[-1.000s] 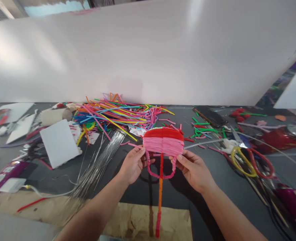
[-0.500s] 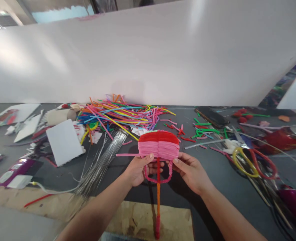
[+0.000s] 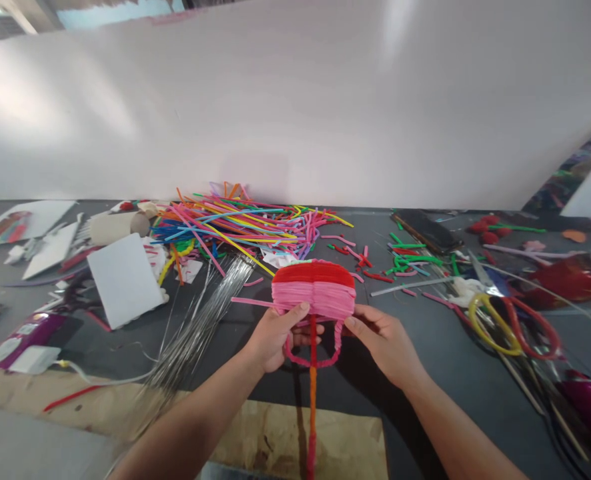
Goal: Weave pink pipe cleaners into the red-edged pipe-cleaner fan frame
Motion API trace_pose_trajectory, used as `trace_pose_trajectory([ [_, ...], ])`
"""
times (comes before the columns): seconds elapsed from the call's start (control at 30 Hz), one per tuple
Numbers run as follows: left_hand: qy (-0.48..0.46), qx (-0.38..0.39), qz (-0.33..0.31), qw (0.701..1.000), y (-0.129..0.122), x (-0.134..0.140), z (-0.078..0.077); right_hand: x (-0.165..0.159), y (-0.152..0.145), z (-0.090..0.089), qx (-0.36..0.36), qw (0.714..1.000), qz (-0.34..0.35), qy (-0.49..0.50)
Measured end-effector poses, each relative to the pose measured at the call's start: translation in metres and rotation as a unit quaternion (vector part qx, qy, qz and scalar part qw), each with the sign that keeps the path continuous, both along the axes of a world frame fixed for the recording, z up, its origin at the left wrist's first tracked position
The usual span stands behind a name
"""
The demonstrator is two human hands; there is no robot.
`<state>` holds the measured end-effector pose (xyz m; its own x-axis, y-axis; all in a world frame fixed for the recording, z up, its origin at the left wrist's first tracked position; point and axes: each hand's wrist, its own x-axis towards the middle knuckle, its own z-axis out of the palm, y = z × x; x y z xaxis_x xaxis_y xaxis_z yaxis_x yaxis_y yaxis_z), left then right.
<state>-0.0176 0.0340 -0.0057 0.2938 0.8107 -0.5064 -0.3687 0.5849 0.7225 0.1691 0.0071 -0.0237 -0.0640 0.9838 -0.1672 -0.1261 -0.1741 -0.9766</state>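
Observation:
A pipe-cleaner craft (image 3: 313,288) is held up above the table, red across its top and pink in rows below. A pink twisted loop hangs under it, and a red-to-orange stem (image 3: 313,393) runs down its middle. One loose pink pipe-cleaner end (image 3: 251,302) sticks out to the left. My left hand (image 3: 275,332) grips the lower left edge, thumb in front and fingers behind. With thumb and fingers closed, my right hand (image 3: 383,340) pinches the lower right corner, where the loop meets the pink rows.
Behind lies a heap of coloured pipe cleaners (image 3: 235,223), with thin metal wires (image 3: 203,327) to its left. Scissors (image 3: 495,327) with yellow and red handles and a dark phone (image 3: 427,231) are on the right. A white card (image 3: 125,283) lies left; a white panel (image 3: 295,100) stands at the back.
The craft and both hands have shifted very slightly left in view, and the stem hangs a little lower. The grip of both hands looks the same.

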Motion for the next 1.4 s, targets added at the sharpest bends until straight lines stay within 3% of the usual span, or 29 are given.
trace_pose_trajectory([
  [0.2,-0.004,-0.003,0.015,1.000,0.001,0.000,0.000,0.001,-0.005,-0.004,0.119,0.972,-0.083,-0.183],
  [0.4,-0.003,-0.013,0.019,1.000,0.000,0.002,0.001,0.007,-0.005,-0.002,0.244,0.913,-0.053,-0.322],
  [0.67,-0.004,-0.016,0.010,1.000,0.000,0.002,0.001,0.009,-0.003,0.000,0.325,0.853,-0.052,-0.406],
  [0.97,-0.003,-0.013,0.008,1.000,-0.002,0.003,0.000,0.010,-0.005,-0.003,0.340,0.838,-0.055,-0.423],
  [1.07,-0.009,0.002,0.009,1.000,-0.002,0.002,-0.003,0.011,-0.006,-0.004,0.333,0.850,-0.050,-0.406],
  [1.17,-0.010,0.016,0.023,1.000,-0.001,0.001,-0.004,0.010,-0.006,-0.003,0.292,0.883,-0.048,-0.365],
  [1.3,-0.009,0.028,0.038,0.999,0.000,0.001,-0.005,0.005,-0.003,0.002,0.144,0.969,-0.057,-0.195],
  [1.4,-0.013,0.034,0.034,0.999,0.000,0.001,-0.003,0.001,0.000,0.002,0.017,0.999,-0.019,-0.026],
])
